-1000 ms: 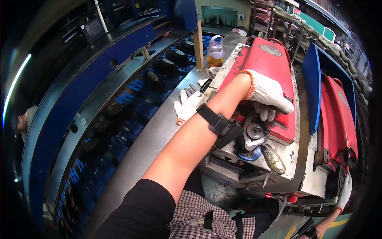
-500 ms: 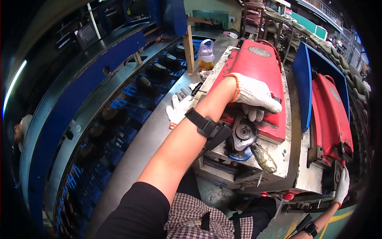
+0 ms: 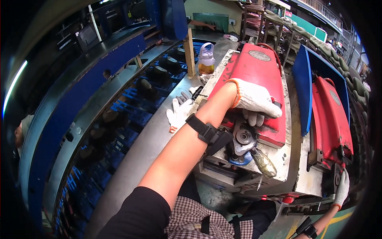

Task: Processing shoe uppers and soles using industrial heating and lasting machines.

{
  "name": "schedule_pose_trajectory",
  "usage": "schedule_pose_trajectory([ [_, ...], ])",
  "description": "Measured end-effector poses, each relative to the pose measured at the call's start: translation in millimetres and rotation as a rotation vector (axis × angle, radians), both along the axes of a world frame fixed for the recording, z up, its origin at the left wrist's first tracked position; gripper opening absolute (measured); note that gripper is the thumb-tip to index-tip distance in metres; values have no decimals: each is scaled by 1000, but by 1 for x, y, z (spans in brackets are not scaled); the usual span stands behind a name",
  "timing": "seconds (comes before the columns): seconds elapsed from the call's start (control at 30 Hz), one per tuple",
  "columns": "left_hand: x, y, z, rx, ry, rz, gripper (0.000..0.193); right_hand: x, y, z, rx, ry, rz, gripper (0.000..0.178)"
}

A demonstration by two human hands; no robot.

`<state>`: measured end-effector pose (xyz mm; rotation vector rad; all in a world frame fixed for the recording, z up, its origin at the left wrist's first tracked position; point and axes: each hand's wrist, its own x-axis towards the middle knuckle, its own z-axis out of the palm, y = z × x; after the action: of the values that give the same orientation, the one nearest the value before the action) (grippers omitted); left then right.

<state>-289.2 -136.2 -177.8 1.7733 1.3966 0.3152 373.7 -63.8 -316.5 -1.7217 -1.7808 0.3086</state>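
Note:
Two red-covered machines stand side by side at the right. At the front of the nearer red machine (image 3: 254,67), my left hand (image 3: 254,99) wears a white knitted glove with an orange cuff. Its fingers are curled under at the cover's front end; what they hold, if anything, is hidden. Just below them sits a round metal hub (image 3: 243,136) in a worn casting, with a clear, oily-looking bottle-shaped piece (image 3: 264,163) beside it. My right hand (image 3: 342,189), gloved alike, is closed at the lower front of the farther red machine (image 3: 332,115); its grip is too small to make out.
White gloves (image 3: 178,114) lie on the metal ledge (image 3: 131,159) at left, near a lidded drink bottle (image 3: 206,59) with amber liquid. Beyond runs a blue-framed conveyor (image 3: 119,107) carrying dark pieces. A blue panel (image 3: 301,87) stands between the machines. Another person's arm (image 3: 203,24) shows at the back.
The view has shifted slightly. Both my hands keep their places at the two machines. The other person's arm at the back has moved a little.

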Motion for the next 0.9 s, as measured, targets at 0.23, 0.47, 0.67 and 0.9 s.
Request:
schedule_pose_trajectory([
  [0.23, -3, 8, -12, 27, -83, -2, 55, 18, 9, -5, 21, -14, 38, 51],
  [0.47, 0, 9, -8, -2, -104, 14, 54, 22, 8, -10, 7, 65, 0, 50],
  [0.67, -2, 8, -9, -8, -97, 20, 54, 8, 2, -4, 15, 12, -9, 50],
  [0.9, 1, 3, -4, -8, -94, 34, 53, -19, -12, 8, 76, -50, -53, 48],
])
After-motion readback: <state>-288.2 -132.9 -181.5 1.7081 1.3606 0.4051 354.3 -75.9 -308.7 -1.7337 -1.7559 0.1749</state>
